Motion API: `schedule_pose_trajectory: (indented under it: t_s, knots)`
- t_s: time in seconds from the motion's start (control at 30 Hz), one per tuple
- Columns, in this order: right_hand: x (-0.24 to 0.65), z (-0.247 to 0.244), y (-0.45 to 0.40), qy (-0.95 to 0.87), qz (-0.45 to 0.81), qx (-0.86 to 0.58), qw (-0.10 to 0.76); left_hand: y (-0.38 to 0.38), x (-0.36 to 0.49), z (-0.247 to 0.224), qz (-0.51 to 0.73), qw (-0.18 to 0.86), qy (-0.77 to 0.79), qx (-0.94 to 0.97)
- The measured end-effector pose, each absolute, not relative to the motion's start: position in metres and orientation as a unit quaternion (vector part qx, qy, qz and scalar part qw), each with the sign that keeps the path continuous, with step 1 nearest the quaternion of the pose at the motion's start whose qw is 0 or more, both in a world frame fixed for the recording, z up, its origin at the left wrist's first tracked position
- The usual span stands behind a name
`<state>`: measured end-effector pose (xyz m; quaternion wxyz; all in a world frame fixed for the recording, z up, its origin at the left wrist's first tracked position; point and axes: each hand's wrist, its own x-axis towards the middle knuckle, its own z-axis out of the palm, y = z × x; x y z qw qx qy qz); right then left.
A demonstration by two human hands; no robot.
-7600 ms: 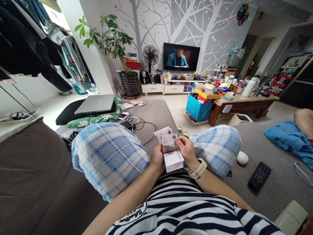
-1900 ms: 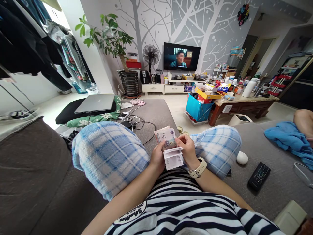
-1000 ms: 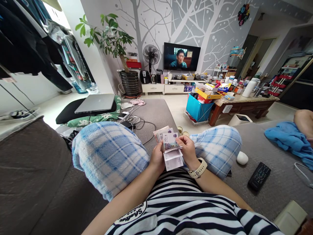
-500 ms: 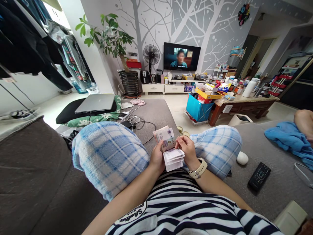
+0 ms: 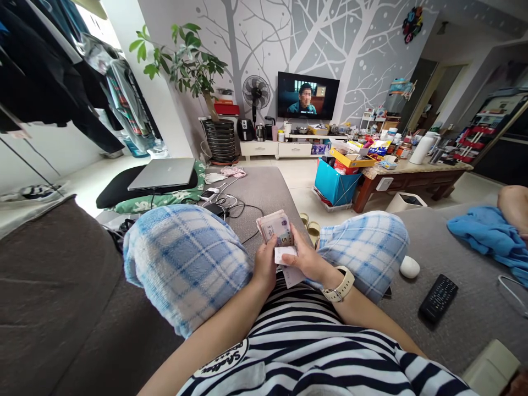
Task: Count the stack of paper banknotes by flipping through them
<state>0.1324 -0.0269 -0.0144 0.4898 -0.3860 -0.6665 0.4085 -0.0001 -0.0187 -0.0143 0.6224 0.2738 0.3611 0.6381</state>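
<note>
A bundle of banknotes [image 5: 275, 226] is held over my lap, with a 5 showing on the top note. My left hand [image 5: 264, 261] grips its lower left side, thumb on top. My right hand [image 5: 307, 256], with a cream watch [image 5: 340, 284] on the wrist, is closed round the right side of the notes, its thumb pressing on a pale folded part [image 5: 284, 254]. A pale note end [image 5: 292, 276] hangs below the hands. The fingers under the bundle are hidden.
My knees under blue plaid cloth [image 5: 185, 264] flank the notes. A laptop [image 5: 163, 173] and cables [image 5: 231, 203] lie ahead left. On the right are a white mouse [image 5: 410, 267], a black remote [image 5: 438, 298] and another person's leg [image 5: 513, 206] beside blue cloth [image 5: 487, 228].
My right hand has moved from pinching at the notes' upper edge to wrapping their right side. The fanned lower ends are now pressed together, mostly covered by that hand.
</note>
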Motion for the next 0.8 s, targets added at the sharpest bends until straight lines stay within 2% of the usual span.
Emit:
schedule_pose_trajectory:
  t_s: [0.1,0.3,0.5,0.8]
  knots:
    - [0.130,-0.017,-0.025,-0.660,0.410,-0.405,0.482,-0.019,0.002,-0.012,0.638,0.630,0.364,0.252]
    - [0.130,-0.011,-0.021,-0.535,0.410,-0.460,0.578,-0.023,0.005,-0.004,0.612,0.667,0.364,0.217]
    - [0.131,-0.005,-0.021,-0.487,0.388,-0.474,0.623,-0.026,0.005,0.001,0.601,0.676,0.365,0.220]
    - [0.130,-0.001,-0.022,-0.506,0.398,-0.475,0.600,-0.023,0.004,-0.007,0.586,0.693,0.358,0.220]
